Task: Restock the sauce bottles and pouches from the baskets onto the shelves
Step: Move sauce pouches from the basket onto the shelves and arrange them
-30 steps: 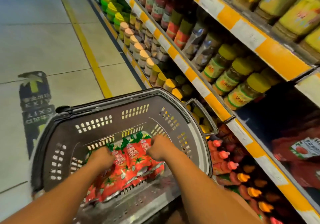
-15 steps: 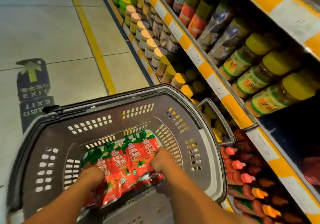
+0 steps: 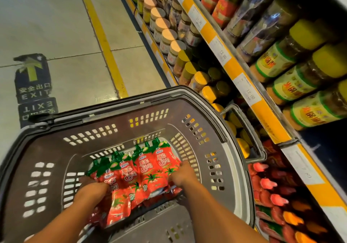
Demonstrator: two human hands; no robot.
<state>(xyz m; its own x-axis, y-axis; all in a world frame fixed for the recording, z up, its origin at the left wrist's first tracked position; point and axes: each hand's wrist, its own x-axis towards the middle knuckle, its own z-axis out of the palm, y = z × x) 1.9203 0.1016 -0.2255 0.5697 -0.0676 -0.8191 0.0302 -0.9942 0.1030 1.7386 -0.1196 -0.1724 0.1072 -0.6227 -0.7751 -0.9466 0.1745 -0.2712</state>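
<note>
A grey plastic shopping basket (image 3: 105, 122) fills the lower half of the view. Inside it lie several red tomato sauce pouches (image 3: 148, 169) with green tops, fanned out side by side. My left hand (image 3: 92, 189) grips the left end of the bunch. My right hand (image 3: 181, 175) grips its right end, fingers hidden under the pouches. To the right, the shelves (image 3: 242, 73) run away from me, with yellow-and-white price strips.
Jars with yellow and beige lids (image 3: 163, 34) fill the middle shelves. Red and orange capped sauce bottles (image 3: 270, 192) stand on the low shelf beside the basket. A dark gap (image 3: 326, 145) opens on the shelf at right. The tiled floor carries a yellow line (image 3: 101, 36) and an EXIT sticker (image 3: 33, 84).
Both hands have slid toward the near end of the pouches and gathered them into a bunch. The view has tipped down and moved closer to the shelves.
</note>
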